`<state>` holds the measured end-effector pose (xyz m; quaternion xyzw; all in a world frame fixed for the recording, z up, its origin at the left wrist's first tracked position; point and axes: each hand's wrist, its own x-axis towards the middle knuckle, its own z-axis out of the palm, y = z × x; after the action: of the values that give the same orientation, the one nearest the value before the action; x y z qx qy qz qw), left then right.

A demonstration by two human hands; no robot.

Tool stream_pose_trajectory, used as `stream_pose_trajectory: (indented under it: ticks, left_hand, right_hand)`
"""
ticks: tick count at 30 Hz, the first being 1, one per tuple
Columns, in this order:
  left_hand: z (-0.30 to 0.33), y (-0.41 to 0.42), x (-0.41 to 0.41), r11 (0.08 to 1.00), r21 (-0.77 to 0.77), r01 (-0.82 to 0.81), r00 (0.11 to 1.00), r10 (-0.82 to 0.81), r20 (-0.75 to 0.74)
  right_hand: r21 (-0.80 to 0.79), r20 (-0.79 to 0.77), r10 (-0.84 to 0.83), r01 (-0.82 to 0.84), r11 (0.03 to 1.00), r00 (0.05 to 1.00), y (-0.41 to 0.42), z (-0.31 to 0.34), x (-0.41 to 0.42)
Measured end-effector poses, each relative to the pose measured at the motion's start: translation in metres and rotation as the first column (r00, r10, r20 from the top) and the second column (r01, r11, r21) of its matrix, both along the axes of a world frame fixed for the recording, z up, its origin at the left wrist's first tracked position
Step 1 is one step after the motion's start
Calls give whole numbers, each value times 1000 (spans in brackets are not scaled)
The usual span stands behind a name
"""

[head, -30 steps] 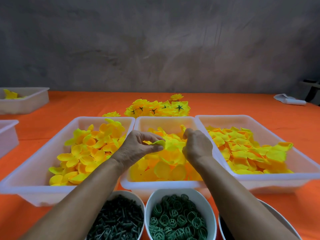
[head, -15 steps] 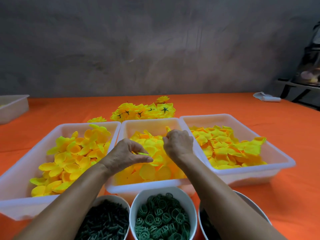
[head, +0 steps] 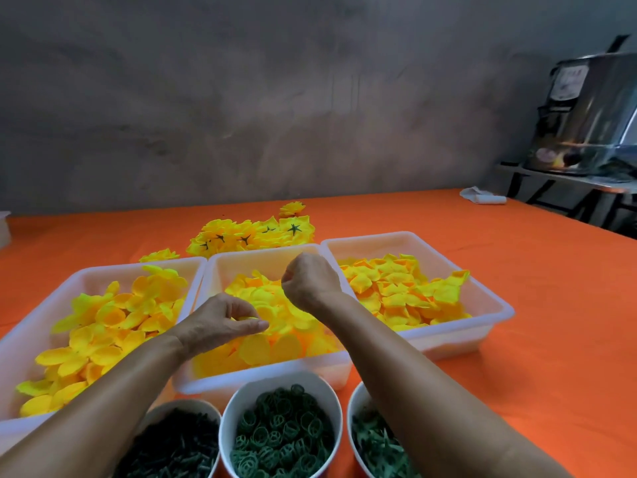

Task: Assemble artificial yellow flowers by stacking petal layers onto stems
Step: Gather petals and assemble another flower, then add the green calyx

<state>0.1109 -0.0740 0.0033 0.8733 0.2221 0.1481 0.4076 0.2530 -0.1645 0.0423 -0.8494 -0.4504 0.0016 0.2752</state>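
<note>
Three white trays hold loose yellow petal layers: a left tray (head: 86, 276), a middle tray (head: 238, 260) and a right tray (head: 489, 298). My left hand (head: 220, 322) hovers over the middle tray and pinches a yellow petal layer (head: 245, 318) between thumb and fingers. My right hand (head: 310, 281) is above the same tray, a little farther back, with its fingers curled under; whatever they hold is hidden. Near me stand a bowl of dark green stems (head: 179, 443), a bowl of green rings (head: 282, 432) and a bowl of green leaf pieces (head: 372, 443).
A pile of finished yellow flowers (head: 255, 232) lies behind the trays on the orange table (head: 517, 391). A white packet (head: 482, 196) lies at the far right edge. A metal vessel (head: 593, 112) stands on a rack beyond it.
The view has swung to the right. My hands, close together before, have drawn apart, the right one now higher and farther back than the left.
</note>
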Motion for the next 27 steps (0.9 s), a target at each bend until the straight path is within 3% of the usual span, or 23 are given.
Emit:
stream_pose_trajectory:
  ticks: [9, 15, 17, 20, 23, 27]
  left_hand:
    - [21, -7, -11, 972, 177, -157, 986, 146, 77]
    - [35, -35, 5, 945, 261, -198, 968, 147, 204]
    - [37, -46, 16, 943, 275, -186, 969, 130, 210]
    - [39, -59, 37, 939, 281, -196, 961, 128, 243]
    - [39, -66, 65, 934, 289, -209, 951, 126, 281]
    - [39, -67, 103, 924, 310, -223, 939, 119, 323]
  right_hand:
    - [79, -123, -34, 43, 996, 992, -85, 14, 61]
    - [254, -426, -18, 139, 957, 904, -120, 2, 94]
    - [271, -453, -29, 168, 948, 891, -121, -5, 103]
    - [254, -393, -108, 220, 942, 913, -116, -12, 116]
    - [70, -189, -187, 204, 977, 964, -103, -19, 128]
    - [-99, -8, -134, 133, 986, 991, -78, -30, 141]
